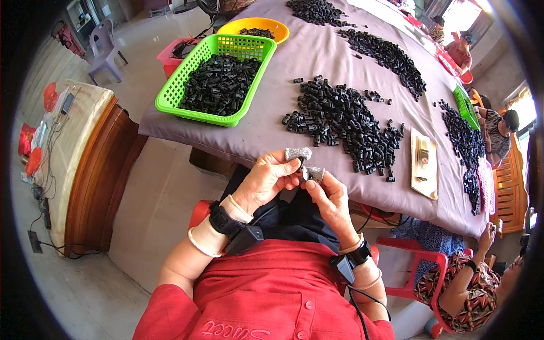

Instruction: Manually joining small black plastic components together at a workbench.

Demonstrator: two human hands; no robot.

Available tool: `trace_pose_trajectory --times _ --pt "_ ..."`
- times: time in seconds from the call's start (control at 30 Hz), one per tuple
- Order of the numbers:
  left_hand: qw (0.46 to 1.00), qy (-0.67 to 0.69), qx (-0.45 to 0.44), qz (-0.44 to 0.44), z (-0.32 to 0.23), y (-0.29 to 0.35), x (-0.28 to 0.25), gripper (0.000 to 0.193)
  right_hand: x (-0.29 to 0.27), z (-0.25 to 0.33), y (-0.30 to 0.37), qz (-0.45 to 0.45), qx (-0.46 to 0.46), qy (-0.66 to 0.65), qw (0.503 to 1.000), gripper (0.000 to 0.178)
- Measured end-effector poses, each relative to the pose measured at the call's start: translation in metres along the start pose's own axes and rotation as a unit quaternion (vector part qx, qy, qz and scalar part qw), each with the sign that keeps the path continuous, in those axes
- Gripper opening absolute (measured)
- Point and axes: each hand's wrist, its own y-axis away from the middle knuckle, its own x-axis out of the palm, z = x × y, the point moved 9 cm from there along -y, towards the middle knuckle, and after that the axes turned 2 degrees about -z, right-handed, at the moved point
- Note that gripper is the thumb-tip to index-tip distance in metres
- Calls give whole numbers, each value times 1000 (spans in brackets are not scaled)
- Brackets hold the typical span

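Note:
My left hand (265, 178) and my right hand (330, 203) meet just in front of the table edge, above my lap. Both are closed in a pinch, with grey wrapping on a fingertip of each. Between them is a small black plastic piece (301, 165), mostly hidden by the fingers; its exact kind does not show. Beyond my hands, a heap of short black cylindrical pieces (345, 122) lies on the mauve tablecloth (249, 141). To the left, a green basket (164, 105) holds many black parts.
A yellow bowl (277, 28) with dark bits sits behind the basket. Right of the heap lies a pale board (420, 184) bearing a small block. More black heaps (391, 56) spread farther back. Another person (467, 283) sits at right, by a red chair (416, 266).

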Motion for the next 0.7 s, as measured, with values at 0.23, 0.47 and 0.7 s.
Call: trace_pose_trajectory --times 0.23,0.47,0.7 --pt "1000 7 4 -14 -1 1 0 19 -1 2 1 -1 -2 36 999 22" --pt "998 -48 26 -25 -4 0 -1 21 -3 7 0 -15 -77 86 993 24" --pt "997 -68 28 -28 -4 2 0 20 0 18 0 -14 -85 149 985 23"
